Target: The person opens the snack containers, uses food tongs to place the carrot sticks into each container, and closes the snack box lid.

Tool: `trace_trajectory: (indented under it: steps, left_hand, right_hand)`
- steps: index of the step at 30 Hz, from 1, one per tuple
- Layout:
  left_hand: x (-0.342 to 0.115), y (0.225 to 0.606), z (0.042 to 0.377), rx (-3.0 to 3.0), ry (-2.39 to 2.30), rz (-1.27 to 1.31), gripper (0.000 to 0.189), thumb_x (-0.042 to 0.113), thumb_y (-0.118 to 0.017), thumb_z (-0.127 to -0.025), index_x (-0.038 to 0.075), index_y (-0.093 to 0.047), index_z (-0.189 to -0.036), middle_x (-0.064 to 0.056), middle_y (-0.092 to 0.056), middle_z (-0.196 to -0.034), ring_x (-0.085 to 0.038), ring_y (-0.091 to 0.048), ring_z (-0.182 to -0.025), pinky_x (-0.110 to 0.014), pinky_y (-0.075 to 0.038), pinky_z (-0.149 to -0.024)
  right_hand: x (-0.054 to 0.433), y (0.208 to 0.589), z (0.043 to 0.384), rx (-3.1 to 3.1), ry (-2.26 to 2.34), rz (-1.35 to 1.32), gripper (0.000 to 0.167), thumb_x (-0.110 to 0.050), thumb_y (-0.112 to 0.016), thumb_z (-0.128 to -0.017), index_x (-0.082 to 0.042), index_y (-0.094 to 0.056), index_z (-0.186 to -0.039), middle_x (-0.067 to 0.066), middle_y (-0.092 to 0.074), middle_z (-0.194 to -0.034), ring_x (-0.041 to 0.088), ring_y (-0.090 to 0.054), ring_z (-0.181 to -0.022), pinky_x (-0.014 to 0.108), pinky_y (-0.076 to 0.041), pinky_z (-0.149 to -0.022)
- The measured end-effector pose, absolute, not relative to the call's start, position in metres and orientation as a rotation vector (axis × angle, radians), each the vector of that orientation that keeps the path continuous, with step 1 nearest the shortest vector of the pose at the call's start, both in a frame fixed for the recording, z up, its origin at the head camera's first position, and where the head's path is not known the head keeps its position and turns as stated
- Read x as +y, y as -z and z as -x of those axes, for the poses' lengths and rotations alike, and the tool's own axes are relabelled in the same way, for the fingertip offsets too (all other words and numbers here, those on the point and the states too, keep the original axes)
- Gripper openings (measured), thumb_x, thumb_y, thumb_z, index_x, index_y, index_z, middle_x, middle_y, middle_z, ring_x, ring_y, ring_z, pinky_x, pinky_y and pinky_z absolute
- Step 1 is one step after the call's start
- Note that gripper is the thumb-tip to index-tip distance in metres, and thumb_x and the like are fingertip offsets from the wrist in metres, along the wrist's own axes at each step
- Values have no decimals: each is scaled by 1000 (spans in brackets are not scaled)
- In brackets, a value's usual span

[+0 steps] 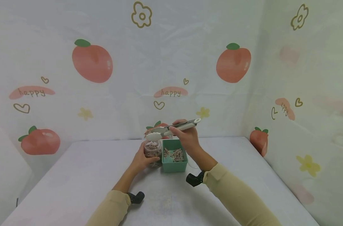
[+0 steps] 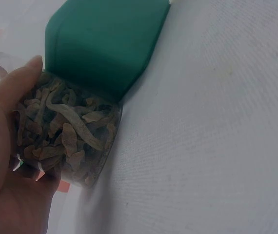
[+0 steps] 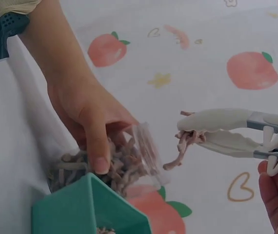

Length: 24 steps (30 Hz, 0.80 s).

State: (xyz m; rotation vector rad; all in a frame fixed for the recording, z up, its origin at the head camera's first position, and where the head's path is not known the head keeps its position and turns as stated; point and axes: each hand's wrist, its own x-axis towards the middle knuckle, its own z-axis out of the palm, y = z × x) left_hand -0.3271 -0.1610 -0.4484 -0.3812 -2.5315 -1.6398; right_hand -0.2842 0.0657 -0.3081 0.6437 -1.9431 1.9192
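My left hand (image 1: 140, 159) is wrapped round a clear jar (image 1: 153, 150) that stands on the table. Brownish dried pieces (image 2: 70, 129), thin and twisted, fill much of the jar, as the left wrist view shows. The jar's mouth has no lid on it. In my right hand (image 1: 188, 138) I grip a pair of tongs (image 1: 177, 128) with white tips and grey handles. Between the tips, a few dried pieces (image 3: 185, 144) are pinched above the jar's mouth. Right beside the jar is a green box (image 1: 174, 167), with more dried pieces (image 1: 177, 155) on its bottom.
The white table (image 1: 75, 175) reaches back to a wall sheet (image 1: 171, 56) printed with fruit and flowers. A thin whitish curved edge (image 1: 193, 165) shows at the right of the green box. Each wrist wears a black mount (image 1: 195, 179).
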Motion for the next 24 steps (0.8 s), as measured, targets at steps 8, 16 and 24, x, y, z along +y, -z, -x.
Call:
trace_trajectory:
  steps: [8, 16, 24]
  left_hand:
    - [-162, 451, 327, -2537, 1600, 379, 102, 36, -84, -76, 10, -21, -151, -19, -45, -139, -36, -42, -130, -55, -34, -104]
    - [-163, 451, 326, -2532, 1624, 396, 101, 34, -85, -75, 15, -22, -152, -15, -44, -142, -34, -40, -133, -54, -31, -107]
    - [-162, 447, 325, -2537, 1616, 392, 100, 32, -85, -76, 17, -22, -151, -15, -44, -143, -32, -40, -133, -53, -31, -108]
  right_hand:
    - [60, 315, 281, -1969, -1974, -571, 20, -6, -70, -89, 7, -64, -103, 1, -65, -82, 12, -61, -70, 46, -54, -77]
    - [65, 324, 280, -2081, -1888, -522, 23, -6, -69, -90, 9, -63, -107, 12, -67, -92, 14, -62, -76, 35, -54, -73]
    - [69, 323, 283, -2090, -1886, -605, 24, -4, -69, -89, 10, -63, -107, 15, -67, -98, 11, -62, -82, 26, -50, -72]
